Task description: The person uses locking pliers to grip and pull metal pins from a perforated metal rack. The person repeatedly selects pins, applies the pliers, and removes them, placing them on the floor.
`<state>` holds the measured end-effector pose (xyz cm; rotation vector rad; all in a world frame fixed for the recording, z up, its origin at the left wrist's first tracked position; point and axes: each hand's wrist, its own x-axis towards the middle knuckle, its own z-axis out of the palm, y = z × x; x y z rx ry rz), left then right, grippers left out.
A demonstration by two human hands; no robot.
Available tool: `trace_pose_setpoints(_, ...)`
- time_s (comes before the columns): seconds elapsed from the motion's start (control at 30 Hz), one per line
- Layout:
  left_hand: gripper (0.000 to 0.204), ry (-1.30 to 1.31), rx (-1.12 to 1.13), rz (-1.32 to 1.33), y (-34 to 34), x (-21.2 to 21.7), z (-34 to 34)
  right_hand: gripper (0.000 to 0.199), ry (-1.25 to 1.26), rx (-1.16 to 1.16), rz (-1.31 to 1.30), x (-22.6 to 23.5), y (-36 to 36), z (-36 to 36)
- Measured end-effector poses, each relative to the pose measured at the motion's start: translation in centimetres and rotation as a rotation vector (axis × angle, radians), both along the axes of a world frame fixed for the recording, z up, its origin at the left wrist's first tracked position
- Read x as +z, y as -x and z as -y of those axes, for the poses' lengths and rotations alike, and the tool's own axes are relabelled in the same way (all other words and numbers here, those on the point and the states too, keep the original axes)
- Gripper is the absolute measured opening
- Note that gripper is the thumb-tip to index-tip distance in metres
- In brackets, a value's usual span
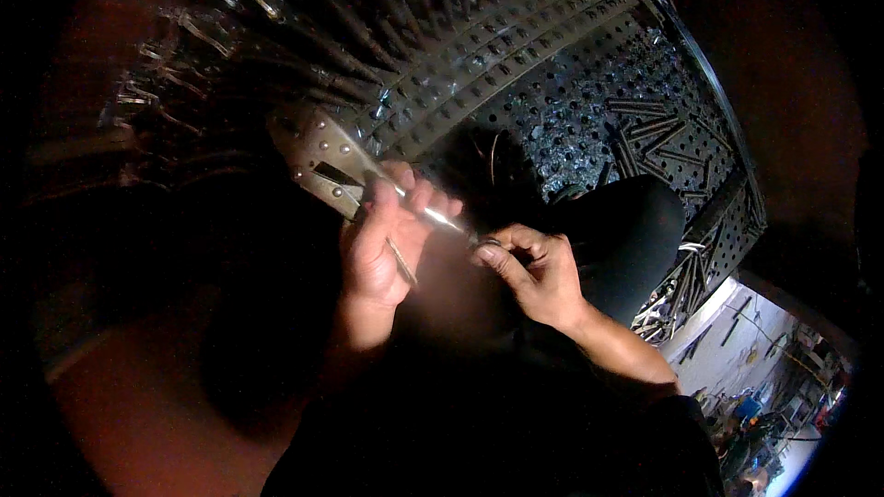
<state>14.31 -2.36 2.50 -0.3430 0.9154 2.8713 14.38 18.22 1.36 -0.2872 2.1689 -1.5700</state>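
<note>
A pair of metal locking pliers (329,151) lies slantwise across my left hand (379,248), its riveted head pointing up and to the left. My left fingers wrap around the shiny upper handle, while the thinner lower lever (401,261) sticks out below the thumb, spread away from it. At the near end of the upper handle, my right hand (534,271) pinches the tip between thumb and forefinger, probably around a small screw end. That tip is mostly covered by the fingers. The jaws' mouth fades into shadow.
Beyond my hands stands a rack with rows of rods (359,28) above a perforated metal plate (516,37). Dark cut bars (658,138) and glinting scraps lie on the holed surface at right. A dark-clothed knee (635,230) is beside my right hand. A cluttered pale floor (737,340) shows lower right.
</note>
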Motion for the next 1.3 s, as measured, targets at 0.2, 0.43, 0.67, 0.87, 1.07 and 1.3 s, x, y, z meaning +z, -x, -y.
trace_pose_setpoints(0.2, 0.035, 0.093, -0.01, 0.011, 0.0, -0.7, 0.5, 0.01, -0.06, -0.047, -0.121, 0.7, 0.1, 0.0)
trace_pose_setpoints(0.43, 0.034, 0.083, 0.006, 0.016, -0.1, -1.0, 0.5, 0.014, -0.04, -0.025, -0.165, 0.2, 0.2, 0.0)
trace_pose_setpoints(0.67, 0.035, 0.037, -0.017, -0.016, -0.2, -1.0, 0.4, 0.039, 0.634, -0.012, 0.696, -1.8, 0.1, -0.4)
trace_pose_setpoints(0.87, 0.035, 0.104, -0.043, -0.03, -0.1, -0.6, 0.3, 0.043, 0.504, -0.018, 0.456, -2.0, 0.3, -0.5)
trace_pose_setpoints(1.07, 0.031, 0.143, -0.054, -0.077, -0.4, -0.6, 0.0, 0.04, 0.284, 0.113, 0.309, 0.9, 1.2, -0.2)
trace_pose_setpoints(1.3, 0.043, 0.198, -0.128, -0.025, -0.1, 0.5, -0.1, 0.028, 0.232, 0.14, 0.313, 0.8, 1.6, -0.2)
